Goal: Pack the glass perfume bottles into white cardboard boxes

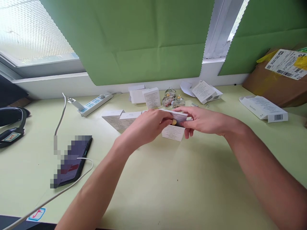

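Note:
A small white carton (173, 133) with fine print stands on the table with its top open. Inside it shows a gold round cap (174, 122); whatever lies below the cap is hidden. My left hand (151, 124) is closed at the carton's left side, fingers and thumb at the raised lid flap. Opposite it, my right hand (203, 120) grips the right side, thumb near the opening and fingertips below. Beyond the hands sit several clear glass bottles (178, 102) with gold tops. Left of my left hand stand white cartons (130, 115), partly covered by it.
A printed carton (152, 98) stands behind, with opened cartons (203, 92) to its right and a flattened carton (263, 108) farther right. A brown cardboard box (275, 83) fills the right corner. Left are a power strip (94, 104), a phone (74, 163), a white cable (64, 190) and headphones (14, 134).

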Demonstrator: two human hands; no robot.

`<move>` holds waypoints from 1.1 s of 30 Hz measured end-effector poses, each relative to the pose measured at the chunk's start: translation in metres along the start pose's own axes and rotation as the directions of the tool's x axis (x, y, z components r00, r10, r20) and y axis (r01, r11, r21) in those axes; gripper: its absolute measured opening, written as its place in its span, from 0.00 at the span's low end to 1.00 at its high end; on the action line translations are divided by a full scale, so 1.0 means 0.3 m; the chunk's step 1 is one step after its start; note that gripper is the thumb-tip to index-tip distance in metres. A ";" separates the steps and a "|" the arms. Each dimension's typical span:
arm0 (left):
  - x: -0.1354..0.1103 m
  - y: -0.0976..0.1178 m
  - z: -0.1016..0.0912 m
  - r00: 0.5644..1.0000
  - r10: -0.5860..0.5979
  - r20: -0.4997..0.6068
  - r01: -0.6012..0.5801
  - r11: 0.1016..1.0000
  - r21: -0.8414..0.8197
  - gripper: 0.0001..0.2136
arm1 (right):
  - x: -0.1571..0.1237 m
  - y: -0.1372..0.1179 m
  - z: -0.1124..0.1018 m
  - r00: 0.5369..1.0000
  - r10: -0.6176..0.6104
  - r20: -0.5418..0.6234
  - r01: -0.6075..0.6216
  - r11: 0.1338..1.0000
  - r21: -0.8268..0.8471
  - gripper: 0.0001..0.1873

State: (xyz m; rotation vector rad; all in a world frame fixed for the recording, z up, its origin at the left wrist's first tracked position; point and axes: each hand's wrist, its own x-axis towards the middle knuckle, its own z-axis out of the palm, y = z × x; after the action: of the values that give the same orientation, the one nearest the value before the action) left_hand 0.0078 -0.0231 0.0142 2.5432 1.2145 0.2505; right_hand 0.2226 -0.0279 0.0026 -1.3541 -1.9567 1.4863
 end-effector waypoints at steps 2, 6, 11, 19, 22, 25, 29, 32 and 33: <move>-0.010 -0.002 -0.029 0.999 -0.012 -0.043 0.011 1.000 -0.016 0.13 | -0.007 -0.005 -0.008 0.999 -0.003 -0.035 0.001 0.999 -0.038 0.26; -0.017 -0.026 -0.062 0.998 -0.011 -0.054 0.010 1.000 -0.026 0.14 | -0.023 -0.002 -0.033 0.998 -0.006 -0.069 0.002 0.998 -0.063 0.29; -0.009 -0.091 -0.058 0.999 0.023 -0.035 -0.024 0.999 -0.027 0.15 | -0.032 0.044 -0.086 0.998 -0.054 0.029 0.052 0.998 0.046 0.31; 0.019 -0.126 -0.039 0.992 0.119 0.042 -0.112 0.983 -0.145 0.15 | 0.012 0.158 -0.128 0.970 -0.185 0.158 0.145 0.962 0.233 0.26; 0.018 -0.116 -0.043 0.992 0.112 0.058 -0.103 0.985 -0.141 0.15 | 0.033 0.170 -0.116 0.962 -0.176 0.209 0.112 0.952 0.285 0.28; 0.011 -0.100 -0.048 0.991 0.122 0.054 -0.114 0.985 -0.129 0.15 | 0.046 0.174 -0.107 0.950 -0.181 0.253 0.100 0.948 0.303 0.29; 0.007 -0.075 -0.046 0.992 0.103 0.066 -0.095 0.989 -0.115 0.14 | 0.053 0.183 -0.102 0.954 -0.187 0.233 0.107 0.942 0.317 0.26; 0.013 -0.063 -0.035 0.993 0.102 0.067 -0.095 0.991 -0.095 0.13 | 0.057 0.183 -0.094 0.956 -0.174 0.236 0.093 0.943 0.320 0.25; 0.015 -0.060 -0.031 0.993 0.103 0.050 -0.099 0.992 -0.083 0.12 | 0.059 0.181 -0.091 0.953 -0.175 0.249 0.090 0.944 0.319 0.25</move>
State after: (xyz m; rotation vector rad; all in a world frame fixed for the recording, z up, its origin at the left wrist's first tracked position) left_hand -0.0051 -0.0069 0.0166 2.5277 1.0366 0.2473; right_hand 0.2598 0.0020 -0.0390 -0.9061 -1.8294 1.8964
